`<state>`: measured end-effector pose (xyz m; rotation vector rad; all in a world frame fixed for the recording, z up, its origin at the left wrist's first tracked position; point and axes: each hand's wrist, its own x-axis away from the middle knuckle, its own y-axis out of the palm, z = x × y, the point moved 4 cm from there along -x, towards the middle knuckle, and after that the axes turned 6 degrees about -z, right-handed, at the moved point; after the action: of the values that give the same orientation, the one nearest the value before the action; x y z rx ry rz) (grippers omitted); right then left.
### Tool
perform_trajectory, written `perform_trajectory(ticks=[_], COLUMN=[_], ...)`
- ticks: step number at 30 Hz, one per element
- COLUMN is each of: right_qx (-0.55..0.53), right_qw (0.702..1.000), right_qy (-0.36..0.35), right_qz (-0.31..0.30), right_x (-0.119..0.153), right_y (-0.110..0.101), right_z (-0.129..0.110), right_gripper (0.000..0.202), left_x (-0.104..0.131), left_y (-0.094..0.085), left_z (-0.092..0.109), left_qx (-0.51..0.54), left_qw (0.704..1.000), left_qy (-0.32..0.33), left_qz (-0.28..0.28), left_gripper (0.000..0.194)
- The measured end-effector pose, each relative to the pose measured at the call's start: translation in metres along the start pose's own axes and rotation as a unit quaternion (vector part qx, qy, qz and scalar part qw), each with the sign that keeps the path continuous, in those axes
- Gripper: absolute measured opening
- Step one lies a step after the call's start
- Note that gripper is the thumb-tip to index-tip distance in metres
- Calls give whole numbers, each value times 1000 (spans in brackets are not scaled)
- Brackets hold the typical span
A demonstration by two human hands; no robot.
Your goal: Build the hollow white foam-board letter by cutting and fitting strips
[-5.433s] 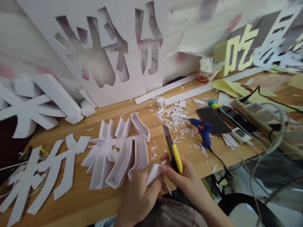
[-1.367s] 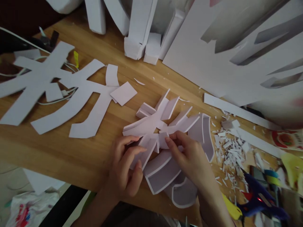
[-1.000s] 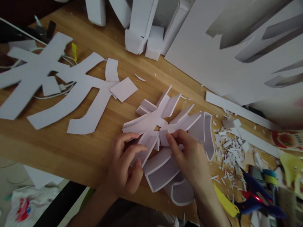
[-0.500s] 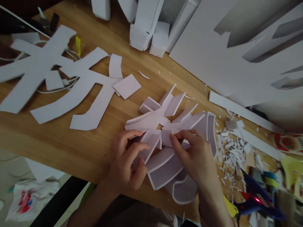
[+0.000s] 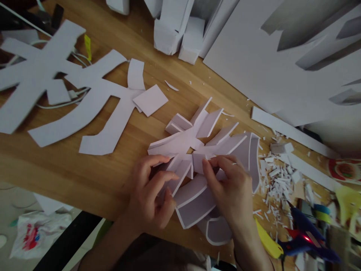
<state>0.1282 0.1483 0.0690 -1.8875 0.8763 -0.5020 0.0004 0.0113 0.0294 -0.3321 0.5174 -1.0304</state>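
A white foam-board shape with upright side walls [image 5: 180, 143] lies on the wooden table near its front edge. My left hand [image 5: 153, 192] rests at its lower left, fingers bent around a walled arm of the shape, fingertips touching the walls. My right hand [image 5: 229, 184] pinches a small white wall piece [image 5: 199, 162] between thumb and index finger, against the inner edge of the shape. Curved walled parts [image 5: 197, 205] extend below and behind my right hand, which hides some of them.
Flat white cut-outs [image 5: 60, 116] lie at the left over a white cable. White scraps [image 5: 278, 184] are heaped at the right, near a blue glue gun [image 5: 303, 237] with a red light. A large white board [image 5: 239, 56] and white boxes [image 5: 191, 41] stand at the back.
The camera view has shifted slightly, moving the flat cut-outs a little left and up in the picture. Both hands keep nearly the same hold on the walled shape.
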Motion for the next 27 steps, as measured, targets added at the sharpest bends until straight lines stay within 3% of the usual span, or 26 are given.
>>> perform_trajectory(ticks=[17, 21, 27], right_qx=[-51, -68, -86], right_qw=[998, 993, 987], right_qy=[32, 71, 69], right_qz=[-27, -65, -119], right_x=[0, -4, -10], right_y=[0, 0, -1], right_z=[4, 6, 4], right_gripper=[22, 26, 26], left_x=[-2, -1, 0], left_y=[0, 0, 0], left_z=[2, 1, -1], left_qx=[0, 11, 0], left_qw=[1000, 1000, 1000], left_qy=[-4, 4, 11], left_qz=[-1, -8, -26], left_gripper=[29, 29, 31])
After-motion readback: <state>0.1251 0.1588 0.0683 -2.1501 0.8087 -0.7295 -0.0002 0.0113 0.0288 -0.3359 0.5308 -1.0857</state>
